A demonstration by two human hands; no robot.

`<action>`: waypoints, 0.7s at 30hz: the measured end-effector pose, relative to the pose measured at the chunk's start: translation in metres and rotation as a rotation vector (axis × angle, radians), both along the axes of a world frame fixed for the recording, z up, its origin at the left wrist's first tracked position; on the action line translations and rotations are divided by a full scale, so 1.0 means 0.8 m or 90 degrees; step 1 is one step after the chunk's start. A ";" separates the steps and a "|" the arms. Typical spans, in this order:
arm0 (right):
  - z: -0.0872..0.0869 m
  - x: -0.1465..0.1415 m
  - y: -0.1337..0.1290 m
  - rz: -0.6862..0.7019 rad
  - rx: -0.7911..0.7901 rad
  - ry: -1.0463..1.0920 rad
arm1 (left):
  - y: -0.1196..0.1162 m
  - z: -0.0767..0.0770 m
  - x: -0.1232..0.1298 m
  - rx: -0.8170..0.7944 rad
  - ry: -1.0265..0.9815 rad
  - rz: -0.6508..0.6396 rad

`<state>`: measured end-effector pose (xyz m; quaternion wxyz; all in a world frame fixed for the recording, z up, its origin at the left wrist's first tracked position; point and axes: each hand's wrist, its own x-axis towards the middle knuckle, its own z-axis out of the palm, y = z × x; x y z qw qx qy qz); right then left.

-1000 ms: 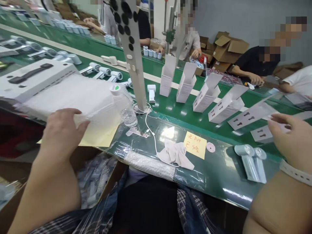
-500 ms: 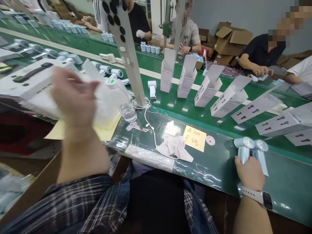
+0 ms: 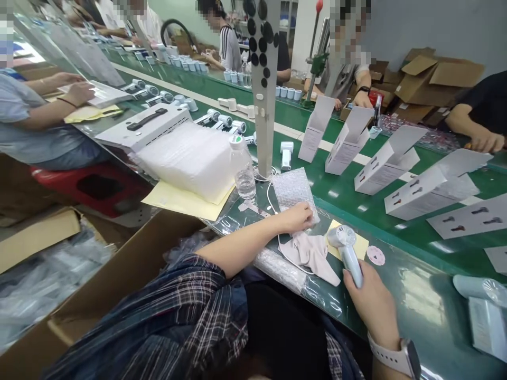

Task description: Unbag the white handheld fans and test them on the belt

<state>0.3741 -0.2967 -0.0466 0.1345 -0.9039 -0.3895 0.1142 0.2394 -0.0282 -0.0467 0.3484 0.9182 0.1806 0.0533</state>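
Note:
My right hand is wrapped round the handle of a pale blue hair dryer, its round, ribbed end facing up and away. The hair dryer is held just above a yellow note. My left hand is closed on the near edge of a bubble-wrap bag, which lies over the bench edge beside the metal post. A crumpled pale cloth sits between the two hands. Another pale blue hair dryer lies at the far right of the bench.
White open boxes stand in a row along the green belt. A water bottle, a stack of bubble-wrap bags and a metal post stand left of them. A cardboard box is at lower left. Co-workers sit around the belt.
My left hand has come from the left side to the middle with a bubble-wrap bag. The right hand has lifted one hair dryer from the pair and brought it leftward. The view has turned left.

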 end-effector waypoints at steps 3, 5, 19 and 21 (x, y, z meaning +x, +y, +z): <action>0.015 -0.002 0.017 0.040 0.034 0.070 | 0.003 -0.006 0.006 -0.023 0.005 -0.013; 0.024 -0.009 0.029 0.027 0.105 0.111 | 0.004 -0.013 0.009 -0.053 0.007 -0.014; -0.020 -0.027 0.095 0.110 0.111 0.044 | 0.047 -0.011 0.002 -0.433 -0.130 0.193; -0.016 -0.033 0.097 0.123 0.082 0.022 | 0.047 0.000 -0.003 -0.438 -0.147 0.205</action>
